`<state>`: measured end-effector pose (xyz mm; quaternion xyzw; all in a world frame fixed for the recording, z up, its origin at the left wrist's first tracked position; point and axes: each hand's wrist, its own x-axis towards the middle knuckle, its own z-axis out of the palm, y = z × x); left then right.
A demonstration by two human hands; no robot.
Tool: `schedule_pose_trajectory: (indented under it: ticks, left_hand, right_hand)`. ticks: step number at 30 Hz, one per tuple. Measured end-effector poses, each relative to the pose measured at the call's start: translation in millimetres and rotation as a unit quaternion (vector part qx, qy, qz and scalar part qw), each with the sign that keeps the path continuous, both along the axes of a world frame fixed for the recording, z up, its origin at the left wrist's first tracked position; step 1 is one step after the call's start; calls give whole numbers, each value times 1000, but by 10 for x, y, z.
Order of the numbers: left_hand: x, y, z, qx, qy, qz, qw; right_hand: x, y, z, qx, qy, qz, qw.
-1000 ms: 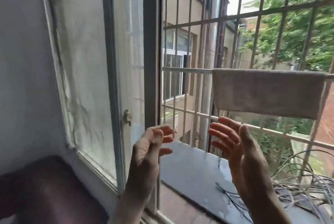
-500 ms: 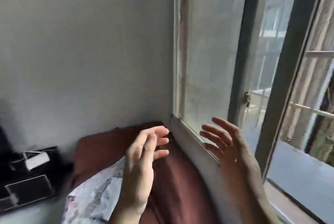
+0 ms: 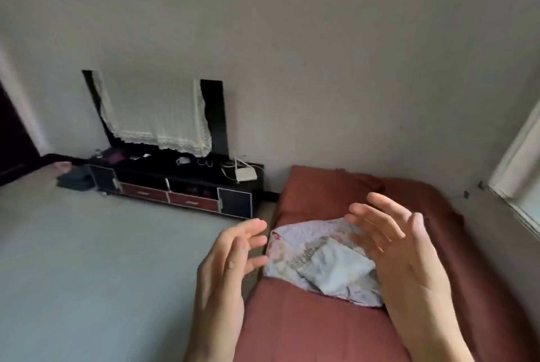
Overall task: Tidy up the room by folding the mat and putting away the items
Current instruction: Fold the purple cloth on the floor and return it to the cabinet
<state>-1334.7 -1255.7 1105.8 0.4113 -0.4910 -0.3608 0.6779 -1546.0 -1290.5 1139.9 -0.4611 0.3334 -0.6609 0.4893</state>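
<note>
View swung left, rust-red mat spread flat

No text, label, brand, number or sign could be read anywhere in the view. The small white router on the low black cabinet was too small and blurred to show any marking. The print on the patterned cloth on the bed showed as a floral pattern only, with no lettering that could be made out.
</note>
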Motion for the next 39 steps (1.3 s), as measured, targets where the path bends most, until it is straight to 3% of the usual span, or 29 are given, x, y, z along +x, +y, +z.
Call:
schedule_pose_trajectory:
  ticks: [10,22,28,39]
  left_hand:
    - [984,-164,-156,36,38,164,985]
    - [1935,-425,-49,53,27,331,942]
    - [2645,-559,-285,68,55,361,928]
    - [4431,-751,-216,30,83,377,922]
  right_hand:
    - [1494,-859,-483,29,40,172,984]
    - [2649,-1618,-561,65,14,283,957]
    - [3478,-1785,-715,76,41,325,942]
    - [5241,-2038,-510,37,59,317,946]
